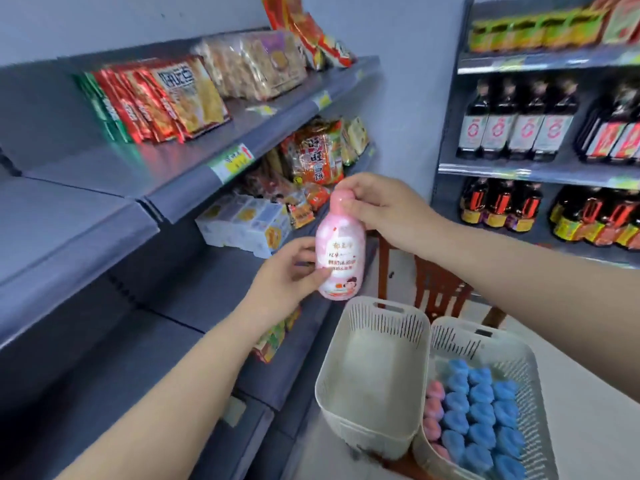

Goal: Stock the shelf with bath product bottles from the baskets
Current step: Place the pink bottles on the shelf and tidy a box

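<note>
While my right hand (375,204) pinches pink bottle (341,249) cap, left hand (287,271) grips body; blurred, seemingly upright, above baskets (375,375).

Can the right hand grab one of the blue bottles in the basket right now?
Probably not yet. The right hand is busy pinching the cap of the pink bottle. The blue bottles sit uncovered in the basket just below, so once it lets go, the way looks free.
</note>
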